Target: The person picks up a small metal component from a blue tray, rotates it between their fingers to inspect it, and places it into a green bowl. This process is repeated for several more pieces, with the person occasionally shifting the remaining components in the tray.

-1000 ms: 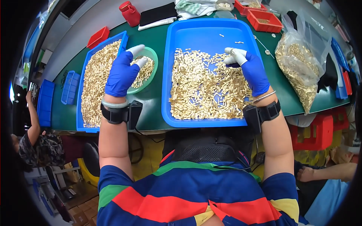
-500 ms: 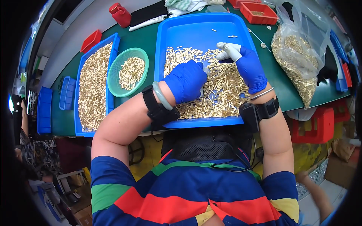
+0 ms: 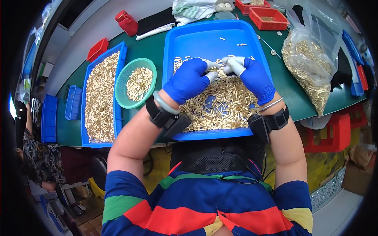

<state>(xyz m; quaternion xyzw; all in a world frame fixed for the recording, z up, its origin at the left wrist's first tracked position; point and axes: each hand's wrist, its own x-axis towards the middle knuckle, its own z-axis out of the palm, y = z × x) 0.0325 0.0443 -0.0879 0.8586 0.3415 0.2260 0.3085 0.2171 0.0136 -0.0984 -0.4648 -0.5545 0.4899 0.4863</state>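
Above the large blue tray (image 3: 204, 35), my two hands meet fingertip to fingertip, in blue gloves with whitish covers on the fingers. My left hand (image 3: 189, 80) is closed, thumb and forefinger bent toward each other near small brass-coloured pieces. Facing it, my right hand (image 3: 256, 78) has its thumb and fingers drawn together in a pinch. What either hand holds is too small and hidden to tell. Beneath them, a heap of short brass-coloured pins (image 3: 224, 106) covers the near part of the tray, with a few strays farther back.
To the left stand a green basket (image 3: 120, 88) and a long blue tray (image 3: 118, 102), both holding similar pieces. A plastic bag of pieces (image 3: 307, 67) lies at the right. Red bins (image 3: 267, 24), folded cloths (image 3: 193, 13) and a red jug (image 3: 126, 23) line the back.
My left hand has turned from a fist over the heap and risen away from me, its fingertips now by my right hand's. My right fingers have drawn together. The view has shifted slightly.
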